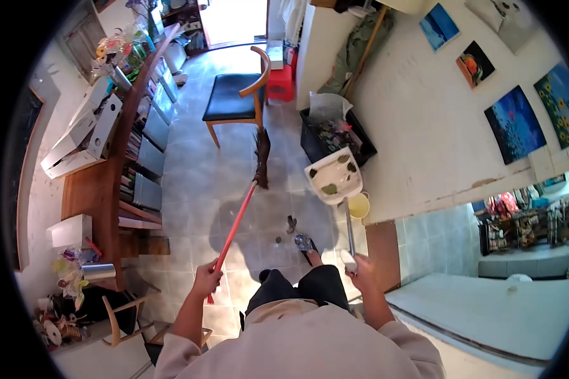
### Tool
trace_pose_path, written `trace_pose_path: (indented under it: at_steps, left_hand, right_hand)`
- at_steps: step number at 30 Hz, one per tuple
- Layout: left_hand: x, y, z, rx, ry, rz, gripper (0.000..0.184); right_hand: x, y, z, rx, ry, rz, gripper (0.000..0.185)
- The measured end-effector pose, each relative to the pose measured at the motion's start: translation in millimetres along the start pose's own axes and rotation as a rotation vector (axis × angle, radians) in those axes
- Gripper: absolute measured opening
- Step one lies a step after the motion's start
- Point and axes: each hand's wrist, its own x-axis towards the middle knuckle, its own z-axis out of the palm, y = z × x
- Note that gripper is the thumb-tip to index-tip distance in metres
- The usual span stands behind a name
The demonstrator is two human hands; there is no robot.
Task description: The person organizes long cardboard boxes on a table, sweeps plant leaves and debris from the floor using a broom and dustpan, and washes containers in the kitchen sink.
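My left hand (207,280) is closed around the red handle of a broom (237,225). The broom's dark bristles (262,158) point away from me, over the tiled floor near the chair. In my right hand (361,275) is the grey handle of a long-handled dustpan (335,179). Its white pan is raised beside a black bin (315,140) and holds several dark green leaves (329,189). The bin contains a clear plastic bag and plant-like scraps. A small dark scrap (291,223) lies on the floor between broom and dustpan, close to my foot.
A wooden chair (232,96) with a black seat stands ahead, with a red stool (281,83) behind it. A yellow bucket (359,206) is beside the dustpan. Along the left runs a wooden counter (110,158) with shelves. A white wall with paintings (516,124) is on the right.
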Motion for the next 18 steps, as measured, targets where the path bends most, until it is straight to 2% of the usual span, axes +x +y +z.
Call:
trace_pose_path:
  at_steps: [1, 3, 5, 8, 11, 14, 18]
  left_hand:
    - [21.9, -7.9, -5.3, 0.134, 0.007, 0.023, 0.057]
    - [64.4, -18.3, -3.1, 0.438, 0.023, 0.138, 0.058]
    - [114.8, -44.7, 9.6, 0.694, 0.087, 0.382, 0.049]
    - [165.3, -51.1, 44.1, 0.882, -0.039, 0.293, 0.039]
    - [198.4, -76.8, 81.8, 0.992, -0.03, 0.368, 0.031]
    - [192.8, -74.8, 114.8, 1.114, -0.139, 0.152, 0.033]
    - [154.8, -88.8, 129.4, 1.287, -0.253, 0.106, 0.042]
  right_hand:
    - [-14.3, 18.1, -3.2, 0.261, 0.024, 0.169, 0.016]
    - [-40.0, 44.3, -5.3, 0.252, 0.054, 0.246, 0.019]
    - [-55.6, 75.0, -11.9, 0.199, 0.113, 0.369, 0.019]
    - [-64.8, 117.0, -31.7, 0.277, 0.122, 0.479, 0.017]
    - [-56.2, 168.1, -56.6, 0.287, 0.23, 0.584, 0.019]
    - [-45.3, 218.9, -82.9, 0.253, 0.261, 0.631, 0.022]
    - [-21.6, 282.2, -126.7, 0.2, 0.321, 0.707, 0.021]
